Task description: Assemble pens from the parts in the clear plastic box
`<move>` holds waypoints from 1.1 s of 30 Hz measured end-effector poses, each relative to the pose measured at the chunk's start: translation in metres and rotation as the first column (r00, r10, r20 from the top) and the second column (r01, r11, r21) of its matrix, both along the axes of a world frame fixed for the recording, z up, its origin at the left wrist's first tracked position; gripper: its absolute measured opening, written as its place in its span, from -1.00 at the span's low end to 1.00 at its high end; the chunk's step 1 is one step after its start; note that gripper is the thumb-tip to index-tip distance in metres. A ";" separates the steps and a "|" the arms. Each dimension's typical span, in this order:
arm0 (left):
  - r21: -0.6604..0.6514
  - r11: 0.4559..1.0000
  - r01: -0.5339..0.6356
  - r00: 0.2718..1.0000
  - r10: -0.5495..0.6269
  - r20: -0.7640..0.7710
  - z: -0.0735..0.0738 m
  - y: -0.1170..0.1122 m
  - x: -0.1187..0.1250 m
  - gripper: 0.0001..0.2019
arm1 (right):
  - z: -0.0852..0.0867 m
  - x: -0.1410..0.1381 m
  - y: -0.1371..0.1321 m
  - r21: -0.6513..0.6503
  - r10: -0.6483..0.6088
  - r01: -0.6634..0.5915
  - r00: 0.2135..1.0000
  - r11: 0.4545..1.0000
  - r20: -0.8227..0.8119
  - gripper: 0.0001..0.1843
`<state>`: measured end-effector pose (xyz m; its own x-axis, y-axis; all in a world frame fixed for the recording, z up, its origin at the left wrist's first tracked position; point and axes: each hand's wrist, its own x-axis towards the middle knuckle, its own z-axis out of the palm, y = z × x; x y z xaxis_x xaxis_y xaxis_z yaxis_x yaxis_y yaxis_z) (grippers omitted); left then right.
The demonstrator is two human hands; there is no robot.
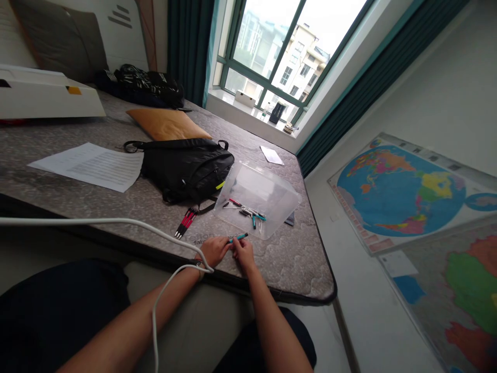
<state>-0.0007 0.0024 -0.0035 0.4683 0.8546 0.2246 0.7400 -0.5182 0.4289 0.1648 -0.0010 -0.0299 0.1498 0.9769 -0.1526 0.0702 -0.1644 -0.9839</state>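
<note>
Between my two hands, just above the mattress edge, is a teal pen [238, 238]. My left hand [214, 250] has its fingers closed at the pen's left end. My right hand [243, 252] pinches the pen from below, near its middle. Beyond my hands a clear plastic box [277, 207] stands with several loose pens and pen parts [248, 211] inside it, some teal, red and black. Left of the box, a small group of red and black pens [186, 223] lies side by side on the mattress [155, 210].
A black backpack [186, 168] rests left of the box, with a brown padded envelope [169, 123] behind it. A printed sheet [97, 165] lies farther left. A white cable [116, 221] crosses in front of my left wrist. World maps [399, 189] hang on the right wall.
</note>
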 end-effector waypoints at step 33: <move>0.150 0.988 -0.022 1.000 0.023 -0.007 -0.007 0.002 -0.001 -0.70 | 0.002 0.007 0.000 0.007 -0.079 0.079 0.995 0.997 -0.065 -0.40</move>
